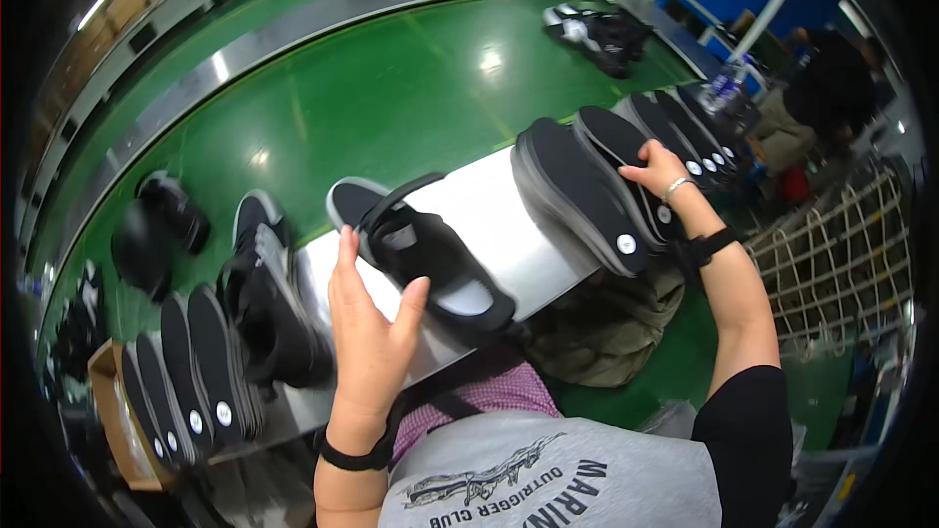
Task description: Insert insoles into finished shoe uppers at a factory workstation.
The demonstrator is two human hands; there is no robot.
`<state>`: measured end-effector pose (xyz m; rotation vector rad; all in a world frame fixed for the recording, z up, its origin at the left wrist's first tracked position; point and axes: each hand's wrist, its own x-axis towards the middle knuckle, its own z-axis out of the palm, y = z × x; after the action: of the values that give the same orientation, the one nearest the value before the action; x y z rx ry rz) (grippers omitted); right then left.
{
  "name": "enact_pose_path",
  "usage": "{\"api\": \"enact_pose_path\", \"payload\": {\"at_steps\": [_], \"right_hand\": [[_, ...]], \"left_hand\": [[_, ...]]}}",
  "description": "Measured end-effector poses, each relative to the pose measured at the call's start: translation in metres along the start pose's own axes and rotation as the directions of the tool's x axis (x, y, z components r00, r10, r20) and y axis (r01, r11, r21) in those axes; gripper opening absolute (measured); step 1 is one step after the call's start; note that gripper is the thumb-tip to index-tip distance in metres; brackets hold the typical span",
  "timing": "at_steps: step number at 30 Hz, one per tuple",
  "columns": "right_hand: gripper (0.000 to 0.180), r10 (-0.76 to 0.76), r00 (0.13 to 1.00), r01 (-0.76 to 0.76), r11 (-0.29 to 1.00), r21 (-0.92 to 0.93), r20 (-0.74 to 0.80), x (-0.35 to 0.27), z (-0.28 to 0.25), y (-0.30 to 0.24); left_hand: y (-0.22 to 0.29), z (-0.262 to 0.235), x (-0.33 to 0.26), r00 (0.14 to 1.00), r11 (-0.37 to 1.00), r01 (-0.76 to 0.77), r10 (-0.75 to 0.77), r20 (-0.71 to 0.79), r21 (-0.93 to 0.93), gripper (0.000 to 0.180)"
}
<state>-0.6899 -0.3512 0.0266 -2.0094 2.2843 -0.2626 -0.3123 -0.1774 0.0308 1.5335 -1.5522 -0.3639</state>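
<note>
A black shoe with a grey sole edge and a strap (430,244) lies on the metal tabletop (494,210) in front of me. My left hand (372,342) is open beside it, thumb and fingers spread, near or lightly touching its left side. Off to the right, my right hand (657,174) reaches over a stack of black insoles. Its thumb and a bent finger press on the upper insole (611,132) at the edge; the other fingers are partly hidden. Another insole stack (577,196) lies just left of that hand.
Several insole stacks (201,372) and another black shoe (279,303) stand at the left, by a cardboard box (112,420). More insoles (675,127) line the far right. Shoes (602,34) lie on the green surface beyond. A rope net (831,254) and a seated person (822,88) are at right.
</note>
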Motion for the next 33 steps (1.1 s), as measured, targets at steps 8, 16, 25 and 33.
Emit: {"api": "enact_pose_path", "payload": {"at_steps": [8, 16, 25, 33], "right_hand": [[0.028, -0.575, 0.706, -0.043, 0.549, 0.835, 0.414, -0.093, -0.065, -0.108], [0.027, -0.558, 0.530, 0.365, 0.830, 0.423, 0.638, -0.117, -0.053, -0.184], [0.029, -0.468, 0.317, 0.357, 0.865, 0.353, 0.825, -0.101, -0.059, -0.217], [0.019, -0.771, 0.412, 0.902, 0.419, -0.099, 0.485, -0.128, 0.014, -0.230]], "left_hand": [[-0.022, 0.014, 0.017, 0.983, 0.982, 0.166, -0.173, -0.068, -0.092, 0.016], [-0.020, 0.033, 0.024, 0.985, 0.977, 0.136, -0.152, -0.085, -0.165, 0.022], [-0.034, 0.019, 0.025, 0.959, 0.960, 0.203, -0.235, -0.161, -0.191, 0.018], [-0.027, 0.027, 0.013, 0.968, 0.962, 0.149, -0.189, -0.164, -0.231, 0.019]]}}
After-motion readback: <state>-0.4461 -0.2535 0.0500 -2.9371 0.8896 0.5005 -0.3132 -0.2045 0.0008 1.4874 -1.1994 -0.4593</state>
